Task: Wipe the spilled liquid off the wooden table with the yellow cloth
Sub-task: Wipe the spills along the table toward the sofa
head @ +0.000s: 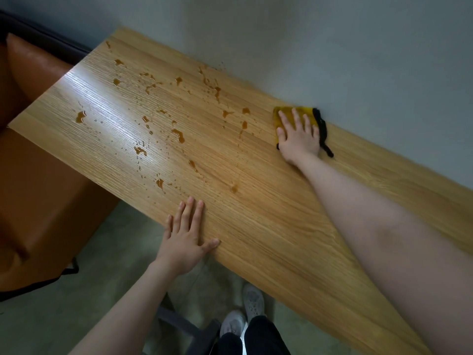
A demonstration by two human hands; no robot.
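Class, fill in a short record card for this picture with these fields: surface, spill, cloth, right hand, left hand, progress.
surface: wooden table, set against a wall
spill: brown liquid, scattered drops and small puddles
cloth: yellow cloth, black edging, at the wall side
right hand: right hand pressed flat on the cloth
left hand: left hand flat on the table's near edge
progress: spill not yet wiped

Right hand (299, 137) flat on yellow cloth (286, 114); left hand (185, 237) on spill-dotted wooden table (268, 226).
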